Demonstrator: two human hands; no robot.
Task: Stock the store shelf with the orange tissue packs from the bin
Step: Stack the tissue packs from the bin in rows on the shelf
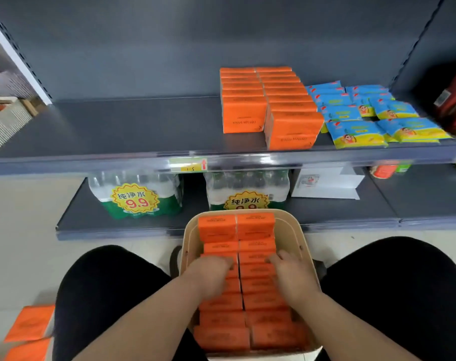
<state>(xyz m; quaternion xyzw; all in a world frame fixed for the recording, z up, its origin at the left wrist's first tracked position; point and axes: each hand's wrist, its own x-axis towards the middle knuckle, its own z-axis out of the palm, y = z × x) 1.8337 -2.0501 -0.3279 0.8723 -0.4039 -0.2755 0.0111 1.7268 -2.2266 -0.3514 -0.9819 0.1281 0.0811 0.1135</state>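
A beige bin (294, 238) stands on the floor between my knees, filled with two columns of orange tissue packs (237, 227). My left hand (208, 276) lies on the left column with its fingers curled over a pack's far edge. My right hand (287, 272) does the same on the right column. On the dark grey shelf (104, 131) above, two rows of orange tissue packs (268, 108) stand right of the middle.
Blue-and-yellow packets (373, 118) lie right of the orange rows. Red goods (453, 100) sit at the far right. The lower shelf holds two shrink-wrapped water bottle packs (138, 196) and a white box (326, 183). More orange packs (29, 327) lie on the floor at bottom left.
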